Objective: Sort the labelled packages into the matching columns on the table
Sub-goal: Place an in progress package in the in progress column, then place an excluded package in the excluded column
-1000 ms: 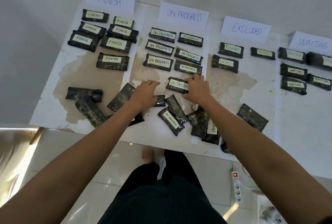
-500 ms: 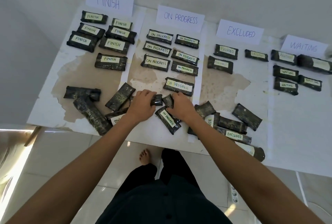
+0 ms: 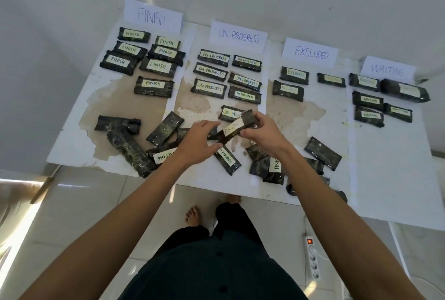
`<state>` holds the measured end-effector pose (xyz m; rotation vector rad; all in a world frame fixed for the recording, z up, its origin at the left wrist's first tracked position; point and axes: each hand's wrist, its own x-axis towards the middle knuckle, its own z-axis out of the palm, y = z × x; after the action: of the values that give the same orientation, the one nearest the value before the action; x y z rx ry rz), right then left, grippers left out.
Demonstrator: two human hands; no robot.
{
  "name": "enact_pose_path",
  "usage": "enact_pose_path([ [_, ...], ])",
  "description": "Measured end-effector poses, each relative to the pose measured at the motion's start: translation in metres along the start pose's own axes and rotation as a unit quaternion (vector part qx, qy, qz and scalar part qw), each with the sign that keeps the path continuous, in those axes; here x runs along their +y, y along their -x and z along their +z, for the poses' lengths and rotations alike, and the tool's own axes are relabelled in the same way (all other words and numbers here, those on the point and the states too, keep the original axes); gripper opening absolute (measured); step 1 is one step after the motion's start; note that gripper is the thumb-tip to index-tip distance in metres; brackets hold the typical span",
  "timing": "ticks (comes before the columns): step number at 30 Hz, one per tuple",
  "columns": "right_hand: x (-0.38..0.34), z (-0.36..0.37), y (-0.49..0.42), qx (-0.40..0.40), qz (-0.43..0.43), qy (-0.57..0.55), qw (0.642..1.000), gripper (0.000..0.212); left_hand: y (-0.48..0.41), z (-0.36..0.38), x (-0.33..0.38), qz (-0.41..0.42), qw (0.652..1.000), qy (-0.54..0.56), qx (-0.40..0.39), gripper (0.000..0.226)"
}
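We stand at a table (image 3: pixel 397 179) dressed in white paper, stained brown in patches and pushed against a pale wall, with tiled floor under our bare feet. Four header cards mark the columns. The EXCLUDED card (image 3: pixel 310 53) is third from the left, with three packages laid below it.

The EXCLUDED package (image 3: pixel 234 128) is off the surface, held tilted above the unsorted pile (image 3: pixel 260 167) near the table's front edge, with its label turned up towards us. Our right hand (image 3: pixel 263 132) wraps the upper end, fingers curled over the far side and thumb pressing in just under the label. Our left hand (image 3: pixel 196 142) pinches the lower end between thumb and fingers, which are more loosely spread.

We judge the package small and light — one hand should carry it easily. The dark wrap looks glossy and creased, so we expect it to be a little slick and to give slightly under pressure rather than stay rigid. The safest hold is probably across the long edges near mid-length, thumb on one side and fingers on the other, keeping off the paper label so it stays readable.
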<state>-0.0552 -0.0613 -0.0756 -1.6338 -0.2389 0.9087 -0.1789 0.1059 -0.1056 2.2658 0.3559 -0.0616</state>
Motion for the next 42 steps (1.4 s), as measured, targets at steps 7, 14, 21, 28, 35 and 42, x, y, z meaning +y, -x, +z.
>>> enact_pose_path([
  [7,0.0,-0.001,0.014,-0.02,-0.015,-0.124,0.992,0.044,-0.005,-0.001,0.017,0.036,0.999,0.025,0.0,0.055],
  [14,-0.006,-0.003,0.02,0.047,-0.057,0.095,0.993,0.05,-0.009,-0.01,0.02,0.064,0.998,-0.024,0.009,0.05],
  [21,-0.013,-0.021,0.022,0.075,-0.152,0.433,0.885,0.045,-0.028,-0.013,0.035,0.128,0.987,-0.097,0.015,0.048],
  [28,-0.022,-0.063,0.025,0.096,-0.178,0.6,0.774,0.05,-0.063,0.009,0.069,0.182,0.977,-0.111,0.001,0.047],
  [35,-0.022,-0.134,0.013,0.127,-0.104,0.624,0.764,0.048,-0.113,0.048,0.108,0.166,0.978,-0.124,-0.028,0.07],
  [42,-0.02,-0.228,-0.028,0.158,-0.02,0.614,0.773,0.045,-0.178,0.097,0.138,0.085,0.982,-0.159,-0.062,0.068],
])
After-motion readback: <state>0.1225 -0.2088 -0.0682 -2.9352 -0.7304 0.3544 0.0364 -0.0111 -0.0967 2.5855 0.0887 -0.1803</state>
